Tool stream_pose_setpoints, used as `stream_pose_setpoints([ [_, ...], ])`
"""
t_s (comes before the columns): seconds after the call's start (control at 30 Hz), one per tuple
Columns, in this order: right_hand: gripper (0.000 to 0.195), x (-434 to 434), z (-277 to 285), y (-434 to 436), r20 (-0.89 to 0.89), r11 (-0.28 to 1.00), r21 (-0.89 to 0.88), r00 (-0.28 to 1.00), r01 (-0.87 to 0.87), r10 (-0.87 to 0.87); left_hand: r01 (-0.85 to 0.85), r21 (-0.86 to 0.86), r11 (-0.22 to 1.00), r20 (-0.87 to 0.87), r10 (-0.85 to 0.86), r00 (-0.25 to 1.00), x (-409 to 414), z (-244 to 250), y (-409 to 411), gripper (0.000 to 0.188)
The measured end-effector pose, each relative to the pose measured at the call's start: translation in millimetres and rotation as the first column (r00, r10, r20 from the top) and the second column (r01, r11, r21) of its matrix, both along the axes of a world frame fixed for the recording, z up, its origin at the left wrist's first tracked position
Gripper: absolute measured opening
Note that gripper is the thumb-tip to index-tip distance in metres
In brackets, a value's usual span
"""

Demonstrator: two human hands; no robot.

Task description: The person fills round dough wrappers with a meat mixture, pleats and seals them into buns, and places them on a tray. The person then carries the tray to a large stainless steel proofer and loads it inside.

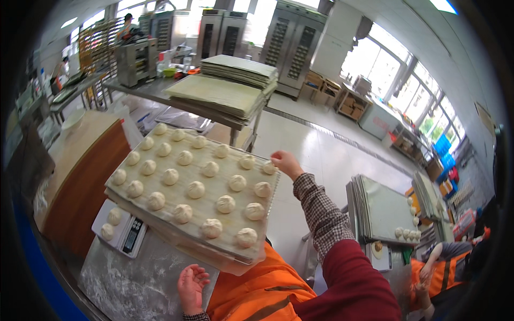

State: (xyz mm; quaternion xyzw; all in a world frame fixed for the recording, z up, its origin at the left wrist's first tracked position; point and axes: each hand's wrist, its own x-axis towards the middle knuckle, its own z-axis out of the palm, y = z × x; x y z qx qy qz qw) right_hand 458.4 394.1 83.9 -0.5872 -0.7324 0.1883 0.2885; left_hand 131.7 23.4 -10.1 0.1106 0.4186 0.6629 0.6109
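My right hand (286, 163) reaches out to the far right corner of a paper-lined tray (209, 182). Its bunched fingertips are on a pleated dough bun (269, 167) that rests there. Rows of similar filled buns (196, 189) cover the tray, spaced apart, their gathered tops facing up. Close to my body, my left hand (193, 285) hovers over the floured steel table (132, 281), palm up with curled fingers apart and nothing in it. On a digital kitchen scale (120, 228), left of the tray, sit two dough pieces (111, 223).
A wooden board (86, 176) stands at the left. Ahead, stacked lined trays (225, 96) lie on a steel table. At the right, a co-worker in an orange apron (439, 277) stands by another tray stack (385, 208) with buns and a scale (379, 257).
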Motion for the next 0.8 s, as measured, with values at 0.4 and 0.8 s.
stream_pose_setpoints([
  [0.4, 0.020, 62, -81, 68, -0.130, 0.994, 0.022, 0.985, -0.107, 0.109, -0.001, -0.196, 0.981, -0.478, -0.094, 0.873, 37, 15, 61, 0.048],
  [0.8, 0.015, 81, -54, 103, -0.180, 0.891, -0.223, 0.915, -0.395, 0.361, -0.348, -0.564, 0.749, -0.531, -0.006, 0.848, 94, 57, 109, 0.023],
])
